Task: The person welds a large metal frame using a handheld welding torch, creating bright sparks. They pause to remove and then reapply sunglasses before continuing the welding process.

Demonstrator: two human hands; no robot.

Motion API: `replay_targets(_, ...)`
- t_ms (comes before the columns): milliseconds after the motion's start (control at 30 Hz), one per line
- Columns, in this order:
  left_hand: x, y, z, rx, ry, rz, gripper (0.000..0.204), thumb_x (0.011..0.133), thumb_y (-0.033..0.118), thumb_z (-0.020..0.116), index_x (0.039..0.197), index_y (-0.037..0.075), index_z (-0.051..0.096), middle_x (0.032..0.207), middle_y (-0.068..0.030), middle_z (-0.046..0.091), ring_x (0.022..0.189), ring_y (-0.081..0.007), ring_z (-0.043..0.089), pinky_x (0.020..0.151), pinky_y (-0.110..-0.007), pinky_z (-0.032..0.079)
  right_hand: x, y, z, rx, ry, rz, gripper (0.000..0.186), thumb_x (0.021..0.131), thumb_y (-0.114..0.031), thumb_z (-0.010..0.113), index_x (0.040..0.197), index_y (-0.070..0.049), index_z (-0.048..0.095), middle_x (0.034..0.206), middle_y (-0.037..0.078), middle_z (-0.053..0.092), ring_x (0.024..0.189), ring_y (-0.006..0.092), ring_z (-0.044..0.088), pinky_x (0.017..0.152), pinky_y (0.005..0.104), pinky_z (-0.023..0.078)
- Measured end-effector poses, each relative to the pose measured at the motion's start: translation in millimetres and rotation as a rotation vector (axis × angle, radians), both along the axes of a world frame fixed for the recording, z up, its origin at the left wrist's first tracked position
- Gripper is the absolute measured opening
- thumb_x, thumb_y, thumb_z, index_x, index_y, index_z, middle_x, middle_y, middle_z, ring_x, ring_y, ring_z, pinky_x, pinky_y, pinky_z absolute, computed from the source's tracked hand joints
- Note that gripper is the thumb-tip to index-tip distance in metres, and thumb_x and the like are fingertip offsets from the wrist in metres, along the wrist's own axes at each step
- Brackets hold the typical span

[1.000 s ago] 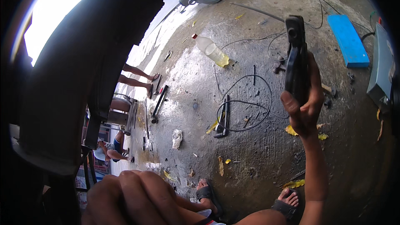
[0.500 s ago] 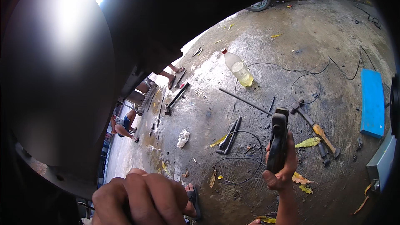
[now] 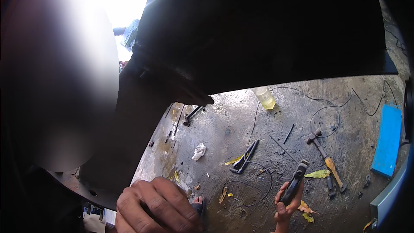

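Observation:
In my right hand (image 3: pixel 284 213) is a black welding electrode holder (image 3: pixel 294 182), the fingers wrapped round its handle. A thin welding rod (image 3: pixel 283 149) sticks out of its head, slanting up and left above the concrete floor. My left hand (image 3: pixel 157 205) is closed near the lower edge, large and close, knuckles up; whatever its fingers hold is hidden. Just right of the holder lie a hammer (image 3: pixel 330 164) with a yellowish handle and a green-yellow leaf (image 3: pixel 317 174). A dark, broad panel (image 3: pixel 258 39) spans the upper view, its lower edge covering the top of a plastic bottle (image 3: pixel 264 98).
Black tools (image 3: pixel 245 157), a crumpled white scrap (image 3: pixel 199 151) and a looping thin cable (image 3: pixel 271 181) lie on wet concrete. Another hammer (image 3: pixel 192 115) is farther left. At right are a long blue box (image 3: pixel 387 140) and a grey metal case (image 3: pixel 390 200). A blurred dark round shape (image 3: pixel 60 82) fills the left.
The view has tipped upward, so the floor things sit lower and the dark panel covers more. My right hand with the electrode holder is lower and farther away. The left hand stays closed.

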State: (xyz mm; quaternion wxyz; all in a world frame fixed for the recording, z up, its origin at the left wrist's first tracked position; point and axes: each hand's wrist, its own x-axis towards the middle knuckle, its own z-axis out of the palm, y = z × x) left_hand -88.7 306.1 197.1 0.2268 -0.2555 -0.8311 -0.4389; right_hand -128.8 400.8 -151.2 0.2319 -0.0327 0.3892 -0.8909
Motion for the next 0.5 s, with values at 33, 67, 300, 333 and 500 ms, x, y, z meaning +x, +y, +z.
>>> replay_targets(33,0,0,8,-0.011,0.011,-0.006,0.038,0.102,0.027,0.068,0.135,0.009,0.063,0.114,-0.0083,0.055,0.088,-0.0253,0.066,0.07,-0.034,0.066,0,2,1,-0.027,-0.032,0.014,0.123,0.071,-0.055,0.086,0.162,-0.001,0.022,0.106,0.008,0.057,0.073,0.0103,0.058,0.062,0.0258,0.05)
replay_targets(67,-1,-2,13,-0.016,0.062,-0.016,0.038,0.101,0.026,0.069,0.133,0.007,0.065,0.114,-0.0095,0.058,0.087,-0.0253,0.068,0.069,-0.033,0.066,1,2,3,-0.076,-0.069,0.023,0.123,0.071,-0.049,0.089,0.162,-0.003,0.021,0.107,0.008,0.056,0.074,0.0097,0.058,0.062,0.0247,0.05)
replay_targets(300,7,1,28,0.059,0.181,-0.104,0.036,0.1,0.026,0.07,0.129,0.004,0.067,0.109,-0.0118,0.062,0.083,-0.0261,0.073,0.069,-0.036,0.066,-3,14,7,-0.045,0.039,0.099,0.125,0.071,-0.052,0.09,0.162,-0.003,0.019,0.111,0.009,0.056,0.076,0.0109,0.057,0.064,0.0251,0.049)
replay_targets(333,9,2,31,0.065,0.196,-0.105,0.036,0.1,0.025,0.07,0.128,0.004,0.067,0.108,-0.0118,0.062,0.082,-0.0261,0.073,0.068,-0.036,0.066,-5,17,11,-0.029,0.094,0.104,0.122,0.072,-0.056,0.089,0.159,-0.001,0.024,0.11,0.01,0.058,0.077,0.0118,0.058,0.065,0.0263,0.05)
replay_targets(500,12,13,43,0.118,0.246,-0.12,0.035,0.1,0.028,0.069,0.128,0.006,0.068,0.108,-0.0113,0.063,0.078,-0.0258,0.073,0.067,-0.034,0.065,-30,41,9,0.076,0.337,0.117,0.117,0.075,-0.061,0.086,0.157,0.001,0.03,0.104,0.011,0.061,0.077,0.0119,0.06,0.065,0.026,0.05)
